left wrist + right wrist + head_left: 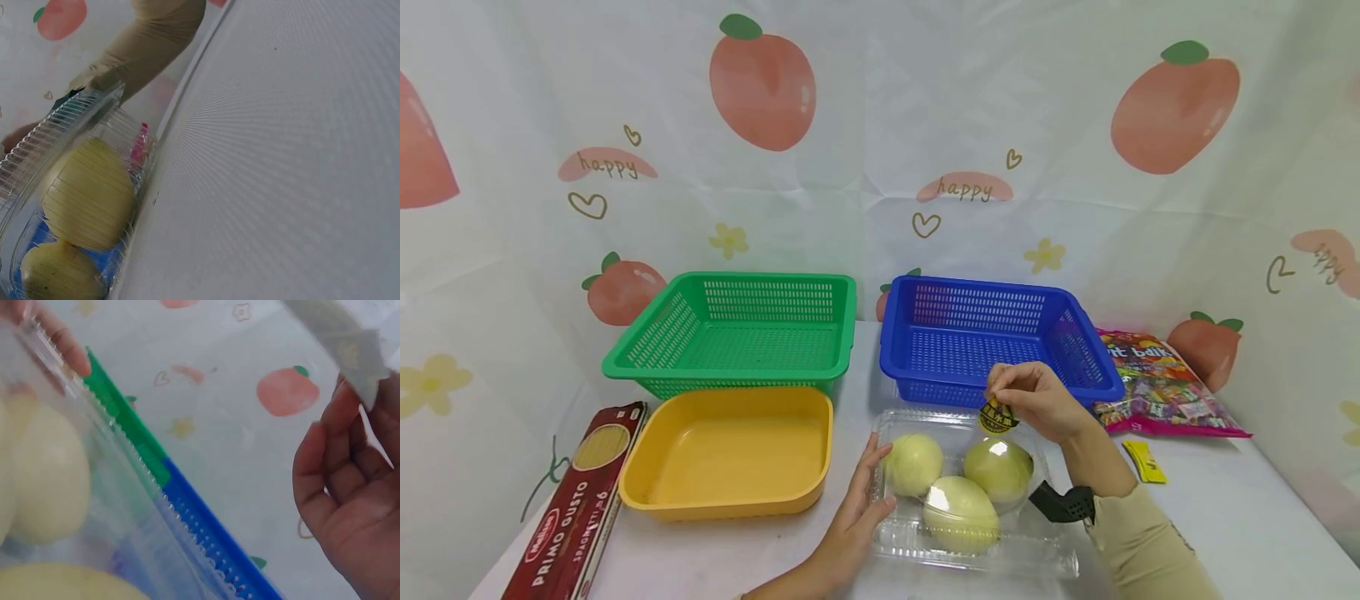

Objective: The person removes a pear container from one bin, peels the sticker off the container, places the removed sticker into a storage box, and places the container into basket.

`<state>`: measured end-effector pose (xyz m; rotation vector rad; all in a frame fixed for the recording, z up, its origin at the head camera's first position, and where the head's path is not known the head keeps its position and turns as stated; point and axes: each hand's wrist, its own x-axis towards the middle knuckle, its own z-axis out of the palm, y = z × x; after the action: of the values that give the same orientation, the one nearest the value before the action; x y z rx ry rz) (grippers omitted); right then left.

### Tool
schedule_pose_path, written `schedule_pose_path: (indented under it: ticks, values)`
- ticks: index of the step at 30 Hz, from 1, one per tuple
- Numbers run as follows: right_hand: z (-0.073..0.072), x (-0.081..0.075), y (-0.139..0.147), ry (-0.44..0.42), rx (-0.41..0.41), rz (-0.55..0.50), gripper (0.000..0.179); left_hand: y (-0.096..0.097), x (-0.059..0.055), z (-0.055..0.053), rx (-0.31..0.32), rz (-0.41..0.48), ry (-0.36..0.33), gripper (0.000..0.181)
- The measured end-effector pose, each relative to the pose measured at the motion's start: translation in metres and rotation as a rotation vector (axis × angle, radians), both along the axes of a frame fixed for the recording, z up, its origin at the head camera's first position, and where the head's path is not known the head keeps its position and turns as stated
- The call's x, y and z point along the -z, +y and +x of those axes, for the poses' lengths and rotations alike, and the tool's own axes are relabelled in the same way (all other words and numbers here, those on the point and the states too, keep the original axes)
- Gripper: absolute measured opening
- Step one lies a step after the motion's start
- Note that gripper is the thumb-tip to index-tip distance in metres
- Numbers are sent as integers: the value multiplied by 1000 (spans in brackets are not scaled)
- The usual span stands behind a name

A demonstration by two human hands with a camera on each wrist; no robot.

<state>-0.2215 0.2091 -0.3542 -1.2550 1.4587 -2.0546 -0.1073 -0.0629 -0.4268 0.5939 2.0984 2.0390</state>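
Observation:
In the head view, a clear plastic clamshell box [977, 560] holds three pale yellow-green round fruits [961, 515] under its lid. My left hand [850, 521] rests along the box's left side, its fingers extended at the edge and its thumb on the lid. Over the far part of the lid, my right hand [1033, 400] pinches a black-and-gold round sticker [997, 417] between thumb and fingers. The sticker's pale back [353, 353] shows in the right wrist view. Through the box wall, two of the fruits [90, 194] appear in the left wrist view.
Behind the box stands a blue basket [891, 367], with a green basket [730, 385] to its left. A yellow basin [726, 454] and a red spaghetti box [576, 504] are at the left. A candy bag [1165, 387] and a small yellow packet [1144, 462] lie at the right.

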Motion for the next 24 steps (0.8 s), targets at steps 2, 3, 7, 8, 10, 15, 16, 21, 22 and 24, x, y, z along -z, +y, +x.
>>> schedule_pose_path:
  ticks: [2, 3, 7, 8, 10, 15, 16, 21, 22, 24]
  values:
    - [1, -5, 1, -7, 32, 55, 34, 0, 0, 0, -1, -1, 2, 55]
    - [1, -6, 2, -11, 41, 89, 35, 0, 1, 0, 0, -2, 4, 55]
    - [1, -9, 1, -19, 79, 173, 36, 0, 0, -1, 7, -4, -1, 55]
    - [0, -9, 1, -16, 87, 187, 36, 0, 0, -1, 8, -4, -4, 54]
    - [-1, -9, 1, -20, 99, 228, 35, 0, -1, -1, 10, -5, -10, 54]
    - [-3, -10, -3, -26, 92, 333, 33, 0, -3, 0, 8, -15, -10, 54]
    - [-3, -10, -4, -22, 85, 341, 33, 0, -3, 0, 3, -20, -4, 54]
    - [-5, -15, -9, 6, 79, 382, 30, -1, -7, 1, -28, -59, 19, 53]
    - [-5, -16, -9, 9, 85, 390, 30, -2, -7, 1, -31, -67, 22, 53]
    - [-6, -19, -10, 11, 97, 408, 29, -2, -9, 1, -32, -75, 19, 53]
